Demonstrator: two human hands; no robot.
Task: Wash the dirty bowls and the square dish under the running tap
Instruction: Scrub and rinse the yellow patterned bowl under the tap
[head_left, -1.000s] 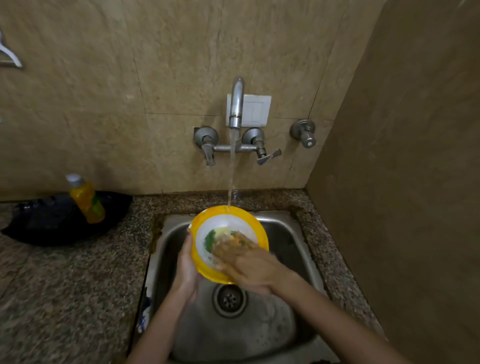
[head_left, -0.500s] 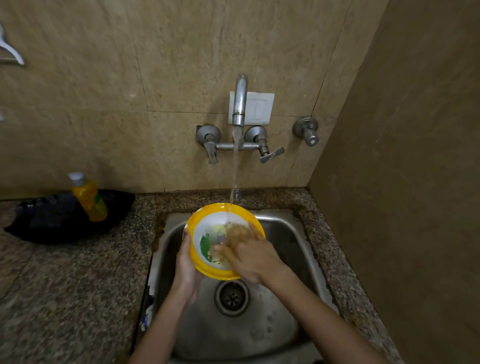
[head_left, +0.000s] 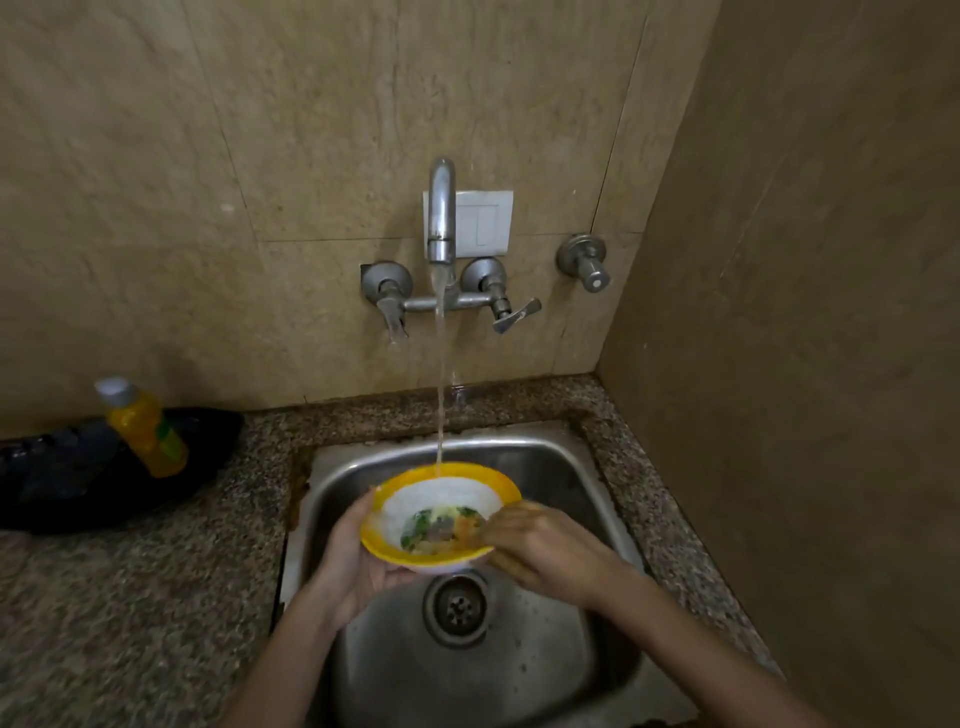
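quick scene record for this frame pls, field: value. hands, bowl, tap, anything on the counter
tap: running; stream lands at the bowl's far rim
bowl: yellow rim, white inside, food residue, held above the sink
left hand: holds the bowl from below and left
right hand: fingers over the right rim, thumb under it
counter: orange bottle on a black tray, left of the sink
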